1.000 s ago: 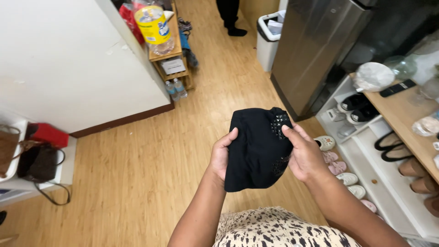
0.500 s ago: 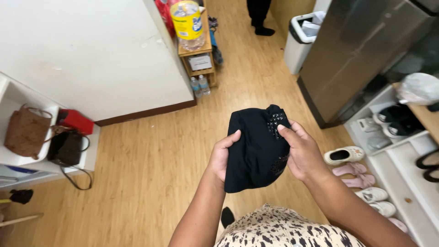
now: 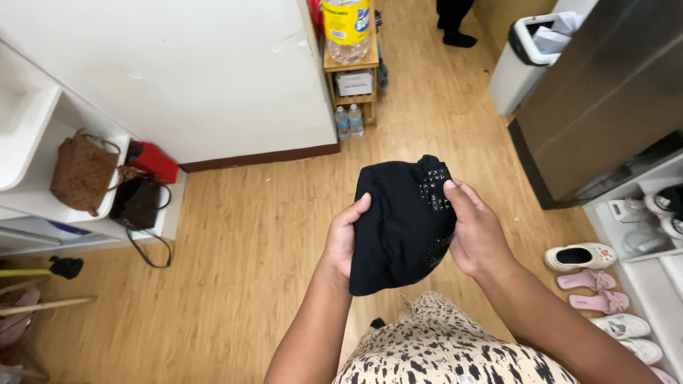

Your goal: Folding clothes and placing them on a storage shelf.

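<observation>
Item: black folded garment [image 3: 395,227], small pale studs near its top edge, held at chest height above the wooden floor [image 3: 242,235]. Our left hand [image 3: 344,238] clasps its left edge, thumb on the front; our right hand [image 3: 478,231] grips the right edge, thumb on the studs. Surroundings: brown handbag [image 3: 82,171] and dark handbag [image 3: 139,203] on white shelves [image 3: 43,128] to the left; sandals [image 3: 580,256] to the right; waste bin [image 3: 523,64] beyond.

The black garment [image 3: 398,227] is matt cloth with shiny studs, above a glossy wooden floor [image 3: 249,235] and beside a brushed-metal cabinet [image 3: 605,92].
</observation>
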